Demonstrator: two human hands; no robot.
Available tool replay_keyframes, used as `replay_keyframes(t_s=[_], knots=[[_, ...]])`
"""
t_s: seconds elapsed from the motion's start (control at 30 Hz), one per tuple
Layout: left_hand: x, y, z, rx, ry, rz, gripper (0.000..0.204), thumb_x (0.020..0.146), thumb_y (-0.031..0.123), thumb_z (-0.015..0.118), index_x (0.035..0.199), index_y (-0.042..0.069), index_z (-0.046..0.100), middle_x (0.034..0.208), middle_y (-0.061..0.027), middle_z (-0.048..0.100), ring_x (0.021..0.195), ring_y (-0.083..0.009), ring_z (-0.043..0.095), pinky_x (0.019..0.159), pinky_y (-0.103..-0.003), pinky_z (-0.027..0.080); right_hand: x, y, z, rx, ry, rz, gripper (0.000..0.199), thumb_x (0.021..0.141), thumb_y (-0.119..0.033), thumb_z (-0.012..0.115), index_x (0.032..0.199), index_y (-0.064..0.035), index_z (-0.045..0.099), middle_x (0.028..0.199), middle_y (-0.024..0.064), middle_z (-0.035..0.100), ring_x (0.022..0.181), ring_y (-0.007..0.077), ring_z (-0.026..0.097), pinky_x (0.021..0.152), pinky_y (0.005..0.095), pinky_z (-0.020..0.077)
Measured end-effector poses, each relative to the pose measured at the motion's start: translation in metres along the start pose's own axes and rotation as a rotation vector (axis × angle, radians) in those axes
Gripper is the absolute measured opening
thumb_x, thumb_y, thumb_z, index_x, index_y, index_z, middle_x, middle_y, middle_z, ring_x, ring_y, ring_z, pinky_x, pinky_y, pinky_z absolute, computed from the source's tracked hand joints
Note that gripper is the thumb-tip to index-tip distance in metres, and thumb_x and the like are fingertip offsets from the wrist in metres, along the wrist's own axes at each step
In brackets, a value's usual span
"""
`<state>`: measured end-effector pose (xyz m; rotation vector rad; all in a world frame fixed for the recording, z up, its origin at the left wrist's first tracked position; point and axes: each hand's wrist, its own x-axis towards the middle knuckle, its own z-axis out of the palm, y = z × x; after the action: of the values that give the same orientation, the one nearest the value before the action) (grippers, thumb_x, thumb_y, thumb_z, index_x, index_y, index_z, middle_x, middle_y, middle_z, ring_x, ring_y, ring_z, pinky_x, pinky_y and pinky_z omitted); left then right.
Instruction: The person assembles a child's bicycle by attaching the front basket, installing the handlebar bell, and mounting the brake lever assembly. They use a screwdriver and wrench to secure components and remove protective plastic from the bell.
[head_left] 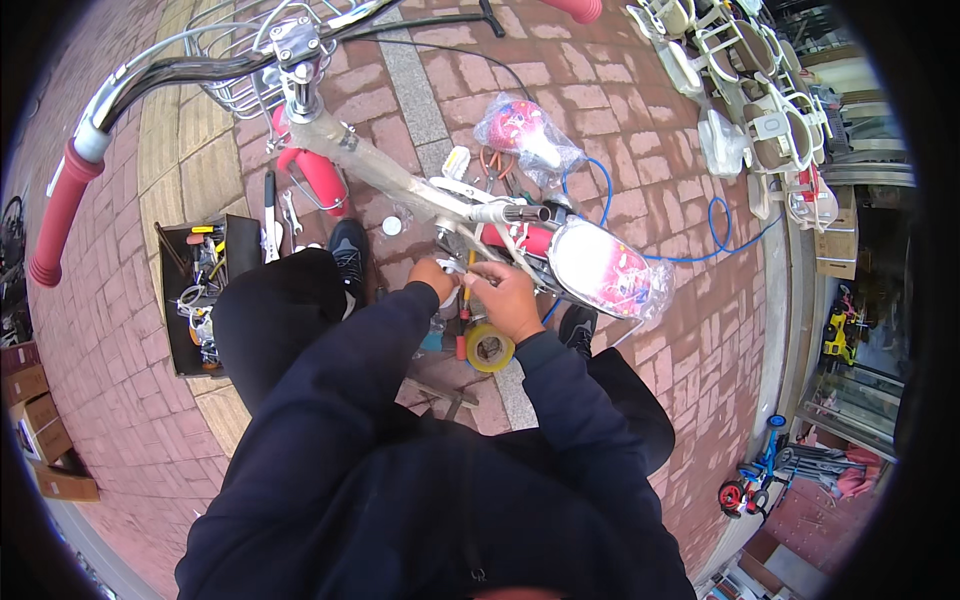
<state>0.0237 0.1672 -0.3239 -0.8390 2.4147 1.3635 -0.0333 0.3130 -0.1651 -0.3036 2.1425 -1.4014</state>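
Both my hands meet below a small bicycle with a pale frame (385, 172). My left hand (432, 278) is closed, its fingertips against a small whitish-silver piece (453, 266) whose kind I cannot make out. My right hand (510, 300) comes from the other side, thumb and fingers pinched at the same spot; what lies between them is mostly hidden. Just below my right hand is a roll of yellow tape (476, 352). A tool with a yellow-and-red handle (461, 345) lies beside it. The plastic-wrapped pink and white saddle (602, 268) sits to the right of my hands.
An open black toolbox (187, 345) full of tools stands left of my knee, near a wrench (291, 213). Pliers (494, 162) and another bagged pink part (528, 135) lie beyond the frame. A blue hose (690, 259) crosses the paving. White child seats (770, 125) are stacked far right.
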Motion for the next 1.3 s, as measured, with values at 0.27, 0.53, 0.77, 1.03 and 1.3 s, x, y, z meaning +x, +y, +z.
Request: replay_keyframes(t_s=[0.27, 0.53, 0.77, 1.03, 1.3], knots=[[-0.003, -0.008, 0.003, -0.240, -0.101, 0.001, 0.043, 0.082, 0.035, 0.084, 0.099, -0.004, 0.075, 0.096, -0.0286, 0.075, 0.097, -0.0433, 0.074, 0.085, -0.049, 0.057, 0.027, 0.017, 0.020, -0.119, 0.210, -0.556, 0.020, 0.092, -0.019, 0.078, 0.088, 0.0005, 0.077, 0.080, 0.0143, 0.072, 0.074, 0.0319, 0.070, 0.071, 0.0387, 0.0552], [0.009, -0.043, 0.033, -0.165, -0.067, 0.270, 0.028, 0.088, 0.026, 0.075, 0.098, 0.000, 0.075, 0.095, -0.0249, 0.076, 0.095, -0.0401, 0.074, 0.080, -0.044, 0.057, 0.096, 0.007, 0.113, -0.507, -0.097, -0.437, 0.041, 0.097, -0.033, 0.068, 0.070, -0.0029, 0.071, 0.071, 0.0208, 0.067, 0.068, 0.0417, 0.067, 0.063, 0.0522, 0.0521], [0.009, -0.040, 0.037, -0.181, -0.064, 0.219, 0.032, 0.088, 0.030, 0.077, 0.098, 0.000, 0.077, 0.096, -0.0246, 0.077, 0.095, -0.0406, 0.075, 0.082, -0.046, 0.058, 0.115, -0.031, 0.143, -0.772, -0.081, -0.298, 0.049, 0.101, -0.040, 0.057, 0.077, -0.0028, 0.078, 0.079, 0.0217, 0.074, 0.076, 0.0437, 0.072, 0.074, 0.0545, 0.0572], [0.002, -0.009, 0.009, -0.226, -0.139, -0.036, 0.040, 0.085, 0.035, 0.083, 0.101, -0.002, 0.078, 0.097, -0.0253, 0.078, 0.094, -0.0407, 0.076, 0.085, -0.047, 0.058, 0.053, -0.019, 0.035, 0.283, 0.280, -0.175, 0.042, 0.105, -0.020, 0.064, 0.072, 0.0044, 0.064, 0.069, 0.0037, 0.065, 0.067, 0.0116, 0.058, 0.069, 0.0325, 0.0505], [0.002, 0.001, -0.008, -0.266, -0.290, 0.003, 0.036, 0.087, 0.033, 0.084, 0.090, -0.002, 0.078, 0.082, -0.0167, 0.077, 0.077, -0.0285, 0.074, 0.074, -0.039, 0.055, 0.047, 0.034, 0.020, 0.482, 0.200, -0.266, 0.046, 0.109, -0.024, 0.056, 0.072, 0.0033, 0.061, 0.079, 0.0082, 0.067, 0.078, 0.0171, 0.061, 0.092, 0.0385, 0.0551]])
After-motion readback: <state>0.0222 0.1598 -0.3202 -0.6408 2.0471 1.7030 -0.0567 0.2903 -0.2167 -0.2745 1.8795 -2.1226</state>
